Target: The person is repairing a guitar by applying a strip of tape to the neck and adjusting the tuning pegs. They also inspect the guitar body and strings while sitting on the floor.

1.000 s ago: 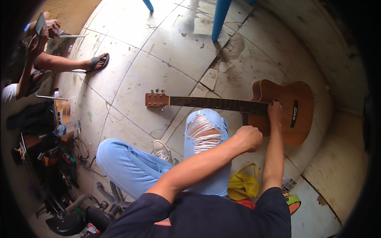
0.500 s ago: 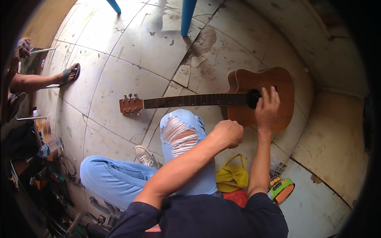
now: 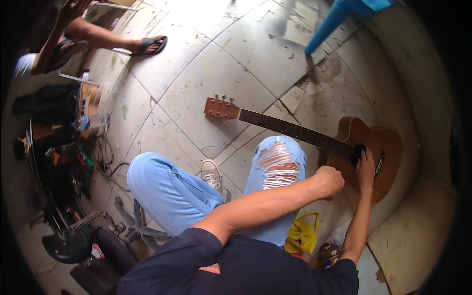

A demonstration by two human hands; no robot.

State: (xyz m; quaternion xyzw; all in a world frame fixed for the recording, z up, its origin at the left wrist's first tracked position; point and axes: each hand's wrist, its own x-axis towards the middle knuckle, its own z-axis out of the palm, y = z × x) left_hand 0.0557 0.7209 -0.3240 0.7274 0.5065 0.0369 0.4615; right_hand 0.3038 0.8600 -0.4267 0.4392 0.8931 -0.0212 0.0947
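Observation:
An acoustic guitar [image 3: 388, 142] with a brown body lies face up on the tiled floor, its headstock [image 3: 220, 108] to the left. No strings can be made out along the neck [image 3: 295, 131]. My right hand [image 3: 365, 171] reaches over the body, fingers stretched to the edge of the dark sound hole [image 3: 358, 155], beside the bridge [image 3: 379, 162]. Whether the fingertips dip into the hole cannot be told. Closed into a fist, my left hand [image 3: 330, 181] hovers between my knee and the guitar's lower side; anything inside it is hidden.
A blue plastic leg [image 3: 322, 32] stands beyond the guitar. A yellow bag [image 3: 302, 235] lies by my thigh. Cables, a water bottle [image 3: 92, 121] and dark clutter fill the left side. Another person's sandalled foot [image 3: 151, 45] rests at the far left. Walls close in on the right.
The view has turned, shifting the scene rightward and tilting the guitar in it. My right hand, formerly spread over the body right of the sound hole, now reaches the hole's edge. My left stays fisted.

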